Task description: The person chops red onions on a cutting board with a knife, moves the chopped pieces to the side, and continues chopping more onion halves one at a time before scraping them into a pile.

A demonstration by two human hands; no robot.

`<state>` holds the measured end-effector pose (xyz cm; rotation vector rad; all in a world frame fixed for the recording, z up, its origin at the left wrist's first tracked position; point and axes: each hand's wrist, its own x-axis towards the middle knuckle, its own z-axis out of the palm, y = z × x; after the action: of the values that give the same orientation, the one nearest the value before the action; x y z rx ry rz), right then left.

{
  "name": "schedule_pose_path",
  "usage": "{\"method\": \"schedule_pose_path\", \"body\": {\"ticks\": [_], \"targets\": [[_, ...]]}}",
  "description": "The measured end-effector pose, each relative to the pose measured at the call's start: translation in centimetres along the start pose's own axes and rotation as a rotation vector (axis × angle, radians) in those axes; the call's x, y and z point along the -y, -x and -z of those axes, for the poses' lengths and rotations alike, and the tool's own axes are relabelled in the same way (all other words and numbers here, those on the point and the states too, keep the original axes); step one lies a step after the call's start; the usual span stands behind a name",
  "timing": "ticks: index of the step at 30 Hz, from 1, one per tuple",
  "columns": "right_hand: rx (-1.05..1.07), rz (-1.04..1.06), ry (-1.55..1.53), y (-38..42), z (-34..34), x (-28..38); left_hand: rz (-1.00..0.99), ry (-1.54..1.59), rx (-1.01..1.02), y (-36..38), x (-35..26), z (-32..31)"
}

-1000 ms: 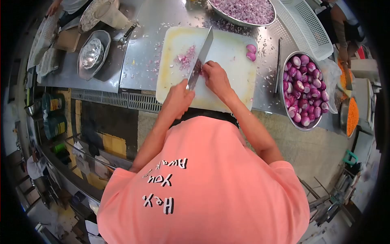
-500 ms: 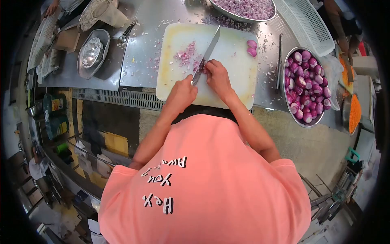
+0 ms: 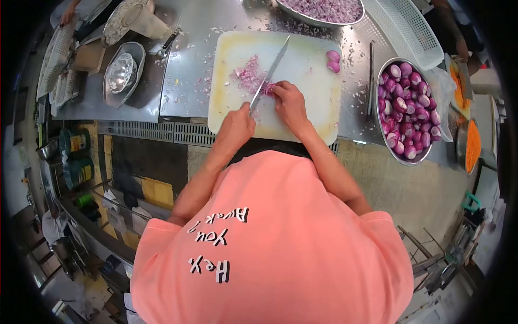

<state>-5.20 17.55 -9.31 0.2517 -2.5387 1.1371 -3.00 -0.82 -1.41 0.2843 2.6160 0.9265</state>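
My left hand [image 3: 236, 127] is closed round the handle of a long knife [image 3: 274, 67]. Its blade points away across the white cutting board [image 3: 318, 102]. Just right of the blade, the bent fingers of my right hand [image 3: 291, 106] pin down a partly cut red onion [image 3: 269, 88], mostly hidden by the fingertips. Chopped onion [image 3: 249, 75] lies in a loose pile left of the blade. Two peeled red onions [image 3: 333, 61] rest near the board's far right corner.
On the right stands a bowl of whole peeled onions [image 3: 406, 113], with a white plastic basket [image 3: 415, 40] beyond it. A bowl of chopped onion [image 3: 326, 9] is at the far edge. Left are metal bowls [image 3: 121, 73]. Orange chopped food [image 3: 472, 146] and other people's arms [image 3: 461, 46] appear at the sides.
The knife has shifted slightly left, and its blade now shows narrower. More cut onion shows beside the blade. My right hand stays nearly in place on the onion.
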Motion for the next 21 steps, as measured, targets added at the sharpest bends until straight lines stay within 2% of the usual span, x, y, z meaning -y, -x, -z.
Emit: {"method": "schedule_pose_path", "body": {"ticks": [3, 5, 6, 9, 13, 15, 16, 20, 21], "targets": [[0.014, -0.028, -0.003, -0.7, 0.0, 0.0, 0.033, -0.004, 0.061, 0.3, -0.8, 0.8], [0.013, -0.123, -0.041, -1.2, -0.3, -0.1, -0.068, 0.017, -0.066, 0.5, 0.2, -0.6], [0.016, -0.128, -0.043, -1.2, -0.2, -0.1, -0.094, -0.017, -0.046, 0.0, -0.1, -0.8], [0.031, -0.082, 0.001, -1.3, 0.3, -0.4, -0.043, -0.008, 0.046, -0.4, -0.8, 0.1], [0.048, -0.103, -0.018, -1.7, 0.4, 0.0, -0.01, 0.061, 0.031, 0.0, -0.5, -0.6], [0.073, -0.126, -0.003, -1.0, 0.4, 0.0, -0.119, 0.039, -0.051, -0.8, -0.2, -1.8], [0.055, -0.102, -0.012, -1.1, 0.3, -0.3, -0.054, 0.075, 0.019, -1.1, -0.5, -1.2], [0.047, -0.11, -0.056, -1.1, 0.5, -0.6, -0.004, 0.107, 0.019, 0.1, -0.8, -1.0], [0.088, -0.139, -0.048, -1.1, 0.7, -0.4, 0.043, -0.024, 0.085, -0.7, -0.5, -1.6]]}}
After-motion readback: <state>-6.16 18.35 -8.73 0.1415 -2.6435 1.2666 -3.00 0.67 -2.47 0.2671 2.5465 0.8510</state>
